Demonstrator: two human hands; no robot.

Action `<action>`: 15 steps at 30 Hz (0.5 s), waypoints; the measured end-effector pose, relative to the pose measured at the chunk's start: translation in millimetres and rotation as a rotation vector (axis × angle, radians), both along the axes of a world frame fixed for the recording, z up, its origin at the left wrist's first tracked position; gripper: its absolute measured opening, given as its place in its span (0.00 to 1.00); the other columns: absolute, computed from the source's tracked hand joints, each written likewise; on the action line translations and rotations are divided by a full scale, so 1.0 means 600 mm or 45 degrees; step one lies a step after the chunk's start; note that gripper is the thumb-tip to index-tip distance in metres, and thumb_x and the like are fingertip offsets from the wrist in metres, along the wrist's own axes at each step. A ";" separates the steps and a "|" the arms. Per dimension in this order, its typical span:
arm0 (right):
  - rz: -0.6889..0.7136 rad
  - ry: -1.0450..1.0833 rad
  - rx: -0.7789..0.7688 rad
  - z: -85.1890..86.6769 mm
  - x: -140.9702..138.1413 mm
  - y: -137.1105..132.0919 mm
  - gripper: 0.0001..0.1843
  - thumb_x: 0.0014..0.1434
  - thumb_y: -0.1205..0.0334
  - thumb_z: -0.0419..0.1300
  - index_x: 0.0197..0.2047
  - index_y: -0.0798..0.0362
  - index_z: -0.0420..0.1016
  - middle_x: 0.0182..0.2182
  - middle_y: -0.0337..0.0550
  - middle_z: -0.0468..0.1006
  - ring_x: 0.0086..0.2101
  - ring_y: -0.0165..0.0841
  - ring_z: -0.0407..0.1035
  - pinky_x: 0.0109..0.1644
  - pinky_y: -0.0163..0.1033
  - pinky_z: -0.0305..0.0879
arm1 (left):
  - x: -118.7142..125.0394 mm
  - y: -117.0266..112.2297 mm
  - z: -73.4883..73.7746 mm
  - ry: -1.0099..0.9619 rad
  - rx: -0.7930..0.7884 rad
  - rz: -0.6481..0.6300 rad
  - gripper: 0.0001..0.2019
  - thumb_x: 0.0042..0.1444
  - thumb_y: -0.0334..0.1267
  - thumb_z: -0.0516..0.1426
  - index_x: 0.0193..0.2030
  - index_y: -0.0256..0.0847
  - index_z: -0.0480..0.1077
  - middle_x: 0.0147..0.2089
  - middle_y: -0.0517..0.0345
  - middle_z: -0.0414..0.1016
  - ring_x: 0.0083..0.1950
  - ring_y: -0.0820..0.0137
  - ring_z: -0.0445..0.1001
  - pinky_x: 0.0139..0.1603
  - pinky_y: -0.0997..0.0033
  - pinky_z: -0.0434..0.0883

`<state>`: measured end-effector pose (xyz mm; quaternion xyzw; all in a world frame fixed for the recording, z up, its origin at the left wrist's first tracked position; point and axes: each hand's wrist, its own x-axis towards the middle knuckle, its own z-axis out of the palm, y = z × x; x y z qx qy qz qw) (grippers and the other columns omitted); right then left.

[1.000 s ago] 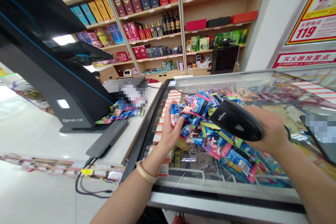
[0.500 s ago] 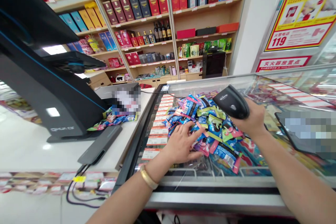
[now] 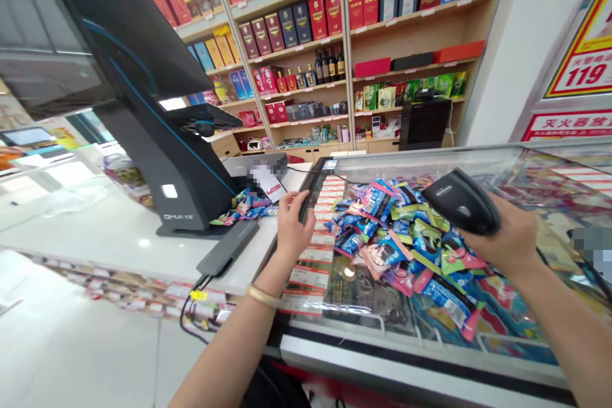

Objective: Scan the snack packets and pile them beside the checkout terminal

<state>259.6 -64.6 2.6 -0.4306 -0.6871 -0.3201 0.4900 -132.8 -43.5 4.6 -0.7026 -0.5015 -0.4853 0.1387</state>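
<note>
My right hand (image 3: 509, 239) grips black plastic barcode scanner (image 3: 461, 201) above heap of colourful foil snack packets (image 3: 396, 239); my left hand (image 3: 292, 229) empty, fingers loose, at heap's 9 o'clock. Between scans, I judge; next needs one packet pinched.

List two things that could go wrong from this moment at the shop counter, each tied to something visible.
1. The snack packets lie heaped loose on the glass counter, some near its front edge; a sweep of the left hand might push some off.
2. The right hand holds the scanner above many overlapping packets, so it may read the wrong one.
</note>
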 end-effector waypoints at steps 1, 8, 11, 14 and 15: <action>-0.004 -0.015 0.010 -0.001 0.001 0.000 0.08 0.52 0.56 0.62 0.32 0.49 0.67 0.22 0.41 0.75 0.24 0.36 0.72 0.27 0.36 0.63 | -0.028 0.008 0.006 -0.020 -0.044 0.115 0.20 0.58 0.34 0.56 0.58 0.39 0.71 0.55 0.44 0.68 0.58 0.59 0.70 0.62 0.56 0.69; 0.059 -0.127 0.040 0.012 -0.010 -0.012 0.05 0.54 0.62 0.61 0.35 0.49 0.69 0.22 0.40 0.73 0.23 0.35 0.71 0.27 0.36 0.64 | -0.173 0.010 0.040 0.131 -0.690 0.836 0.27 0.58 0.39 0.57 0.65 0.37 0.68 0.60 0.35 0.69 0.61 0.48 0.72 0.61 0.49 0.70; 0.122 -0.177 0.061 0.022 -0.024 -0.020 0.08 0.56 0.62 0.60 0.40 0.50 0.70 0.25 0.43 0.76 0.26 0.37 0.73 0.29 0.37 0.65 | -0.194 0.010 0.050 0.325 -0.921 0.935 0.25 0.62 0.42 0.54 0.64 0.37 0.69 0.60 0.35 0.71 0.61 0.47 0.73 0.59 0.49 0.70; 0.163 -0.182 0.046 0.024 -0.035 -0.025 0.05 0.56 0.63 0.59 0.37 0.49 0.68 0.24 0.42 0.76 0.23 0.35 0.71 0.28 0.37 0.64 | -0.203 0.020 0.058 0.460 -1.062 0.946 0.24 0.64 0.42 0.52 0.64 0.36 0.69 0.59 0.34 0.74 0.59 0.48 0.75 0.56 0.53 0.72; 0.167 -0.178 0.031 0.023 -0.037 -0.025 0.04 0.56 0.63 0.59 0.37 0.49 0.68 0.24 0.41 0.76 0.23 0.35 0.71 0.28 0.37 0.64 | -0.205 0.024 0.060 0.476 -1.087 0.944 0.24 0.64 0.42 0.52 0.63 0.36 0.69 0.58 0.34 0.75 0.58 0.48 0.76 0.55 0.54 0.73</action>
